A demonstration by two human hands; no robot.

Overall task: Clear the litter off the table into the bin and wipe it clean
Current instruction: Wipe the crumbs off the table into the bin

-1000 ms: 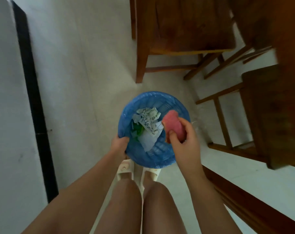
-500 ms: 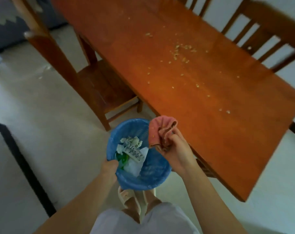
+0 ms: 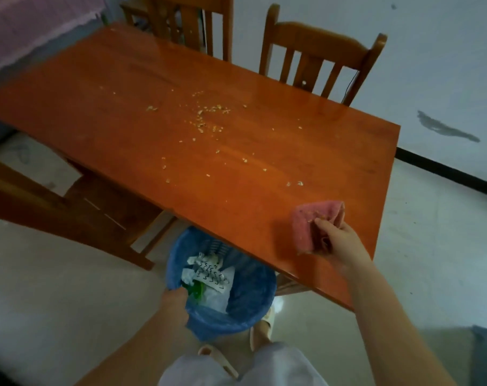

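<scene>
Across the table (image 3: 153,87): pale crumbs (image 3: 208,118), scattered from centre toward the near edge. Right hand (image 3: 338,242) pinches a bunched pink cloth (image 3: 306,227) just above the near corner, apparently poised to sweep. Left hand (image 3: 175,302) grips the blue bin (image 3: 253,299) rim, holding it under the table edge, likely to catch sweepings; crumpled paper lies inside.

There is 1 wooden table (image 3: 130,87), with 1 pink cloth (image 3: 310,222) lying on its near right corner, and 1 blue bin (image 3: 253,299) partly tucked under its near edge. 3 wooden chairs stand around the table: 2 at its far side, chair (image 3: 193,20) and chair (image 3: 317,55), and 1 chair (image 3: 77,207) at its left. Crumbs (image 3: 206,118) are scattered over the middle of the table in too many small bits to count, and 2 hands show near the table's front edge, the left hand (image 3: 174,303) and the right hand (image 3: 338,240).
</scene>
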